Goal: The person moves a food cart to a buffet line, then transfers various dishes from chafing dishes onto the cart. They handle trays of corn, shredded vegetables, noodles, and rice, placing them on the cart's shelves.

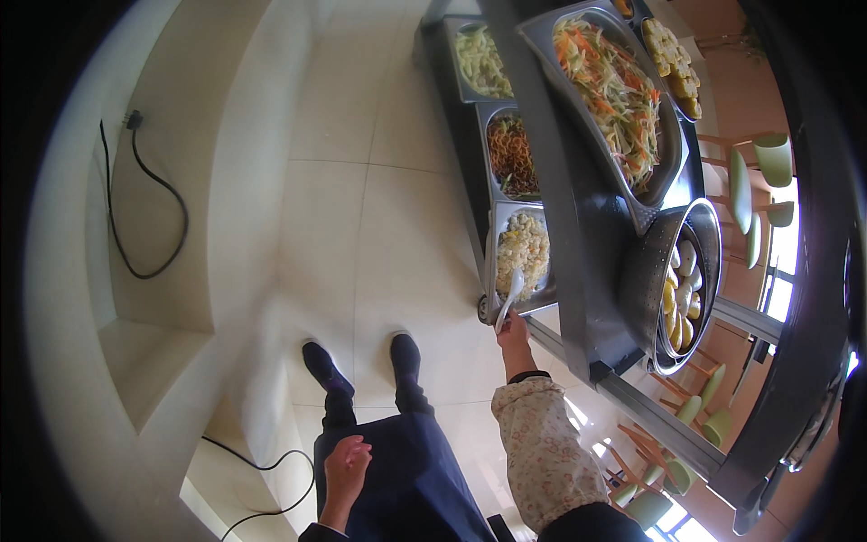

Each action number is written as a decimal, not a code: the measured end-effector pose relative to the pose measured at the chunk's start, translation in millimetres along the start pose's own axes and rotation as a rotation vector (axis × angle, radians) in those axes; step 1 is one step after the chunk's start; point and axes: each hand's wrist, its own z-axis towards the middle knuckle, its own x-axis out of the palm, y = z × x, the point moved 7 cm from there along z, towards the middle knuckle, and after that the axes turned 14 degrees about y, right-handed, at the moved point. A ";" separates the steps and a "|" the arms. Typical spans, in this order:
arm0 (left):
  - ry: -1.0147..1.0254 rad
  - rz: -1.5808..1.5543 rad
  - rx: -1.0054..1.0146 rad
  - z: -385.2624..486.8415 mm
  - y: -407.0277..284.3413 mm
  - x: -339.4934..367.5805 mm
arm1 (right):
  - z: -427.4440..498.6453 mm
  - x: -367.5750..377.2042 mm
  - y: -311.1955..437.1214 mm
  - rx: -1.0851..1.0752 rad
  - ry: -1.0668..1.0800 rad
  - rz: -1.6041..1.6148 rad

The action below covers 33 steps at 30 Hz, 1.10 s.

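With my right hand (513, 330) I hold the handle of a white spoon (515, 284), its bowl resting at the fried rice (525, 247) in a steel pan on the trolley's lower shelf. My left hand (347, 467) hangs in front of the dark apron, fingers partly curled, holding nothing that shows. Beside the rice pan stand a pan of fried noodles (511, 152) and a pan of pale shredded vegetables (482, 61). On the shelf above are a deep pan of shredded vegetables with carrot (613, 101) and a perforated steel pot (643, 278) holding peeled, egg-like pieces (685, 298).
The trolley's metal frame (657, 420) rises at the right, close to my right sleeve. A tray of yellow corn pieces (670, 64) lies at the top. Black cables (183, 223) lie along the pale ledge at left. Green chairs (738, 190) stand beyond the trolley.
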 end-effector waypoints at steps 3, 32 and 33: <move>0.010 -0.029 0.019 -4.6 -2.7 2.1 | 12.5 13.1 11.2 -0.130 0.298 -0.020; -0.612 0.227 0.362 -135.7 -31.8 33.5 | -243.3 186.7 -2.9 0.145 1.296 -1.270; -0.645 0.271 0.386 -135.7 -29.0 37.1 | -258.7 204.7 -2.2 0.138 1.313 -1.287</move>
